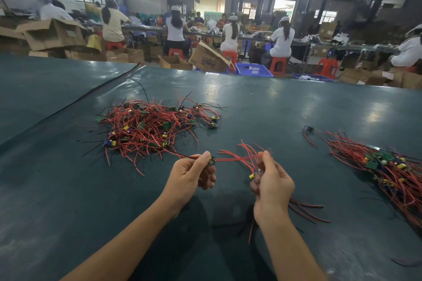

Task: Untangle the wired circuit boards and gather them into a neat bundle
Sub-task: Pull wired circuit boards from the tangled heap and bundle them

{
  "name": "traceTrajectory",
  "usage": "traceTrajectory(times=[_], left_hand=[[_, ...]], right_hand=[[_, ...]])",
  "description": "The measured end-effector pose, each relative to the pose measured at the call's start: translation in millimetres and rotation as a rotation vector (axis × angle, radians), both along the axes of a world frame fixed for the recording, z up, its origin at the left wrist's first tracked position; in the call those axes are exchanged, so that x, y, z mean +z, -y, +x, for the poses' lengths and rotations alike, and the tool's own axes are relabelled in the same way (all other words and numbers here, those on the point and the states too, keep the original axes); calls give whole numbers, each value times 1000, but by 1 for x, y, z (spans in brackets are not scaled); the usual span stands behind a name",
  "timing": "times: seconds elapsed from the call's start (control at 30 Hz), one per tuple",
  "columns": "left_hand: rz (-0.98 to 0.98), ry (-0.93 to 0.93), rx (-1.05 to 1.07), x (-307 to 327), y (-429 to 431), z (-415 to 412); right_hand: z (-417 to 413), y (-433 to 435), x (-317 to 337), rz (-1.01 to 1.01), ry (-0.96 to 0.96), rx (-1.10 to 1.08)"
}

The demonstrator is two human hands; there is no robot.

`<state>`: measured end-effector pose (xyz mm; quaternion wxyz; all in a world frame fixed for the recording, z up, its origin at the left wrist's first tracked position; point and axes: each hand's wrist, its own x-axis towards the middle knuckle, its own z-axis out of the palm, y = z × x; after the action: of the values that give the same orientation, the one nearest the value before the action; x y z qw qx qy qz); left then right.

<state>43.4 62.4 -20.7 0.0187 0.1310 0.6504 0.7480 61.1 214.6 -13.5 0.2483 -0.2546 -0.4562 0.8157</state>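
Observation:
A tangled pile of small green circuit boards with red and black wires [155, 125] lies on the dark green table, ahead and to the left. My left hand [194, 174] pinches one small board [212, 161] whose red wires stretch right. My right hand [272, 186] grips a few boards with a yellow part [251, 175]; their red wires fan up above its fingers and trail out below the wrist. A straightened bundle of wired boards [388, 166] lies at the right. One single wired board [309, 131] rests apart, left of that bundle.
The dark green table cover [251, 102] has a raised seam [91, 96] running diagonally at the left. Beyond the far edge stand cardboard boxes [207, 58], blue crates [252, 69] and red stools, with several seated people working at benches.

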Motion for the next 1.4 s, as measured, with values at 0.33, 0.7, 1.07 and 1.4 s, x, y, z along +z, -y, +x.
traceTrajectory(times=[0.33, 0.7, 1.07, 1.4], left_hand=[[-117, -69, -61, -5, 0, -2], [-146, -106, -65, 0, 1, 0], [-187, -155, -64, -4, -4, 0], [-721, -467, -17, -20, 9, -4]], right_hand=[[16, 46, 0, 260, 17, 325], [-3, 3, 3, 14, 90, 86], [10, 20, 2, 298, 49, 306], [6, 14, 4, 73, -57, 237]])
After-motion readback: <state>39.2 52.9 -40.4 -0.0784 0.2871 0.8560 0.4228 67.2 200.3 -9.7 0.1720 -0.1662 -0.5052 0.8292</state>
